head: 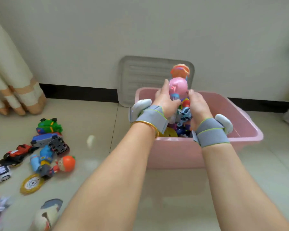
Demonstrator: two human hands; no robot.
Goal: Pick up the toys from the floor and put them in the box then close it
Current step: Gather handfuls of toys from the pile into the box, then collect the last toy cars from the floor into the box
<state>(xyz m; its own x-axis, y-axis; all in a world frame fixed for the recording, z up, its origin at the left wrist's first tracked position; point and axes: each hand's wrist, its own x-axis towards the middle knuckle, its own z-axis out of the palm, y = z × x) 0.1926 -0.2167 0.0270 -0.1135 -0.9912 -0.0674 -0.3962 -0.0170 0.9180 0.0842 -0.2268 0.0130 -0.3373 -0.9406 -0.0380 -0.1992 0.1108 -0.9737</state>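
The pink doll [178,85] stands upright over the open pink box [173,152], clasped from both sides. The left hand [165,101] has its grip curled round the doll's lower body, thumb raised beside it. The right hand [198,109] closes its grip on a bundle of small toys [185,113] just under the doll, above the toys already in the box. The grey lid [140,75] leans against the wall behind. On the floor to the left lie a green car [48,125], a red car [17,153], a blue figure [41,160] and a yellow disc [32,184].
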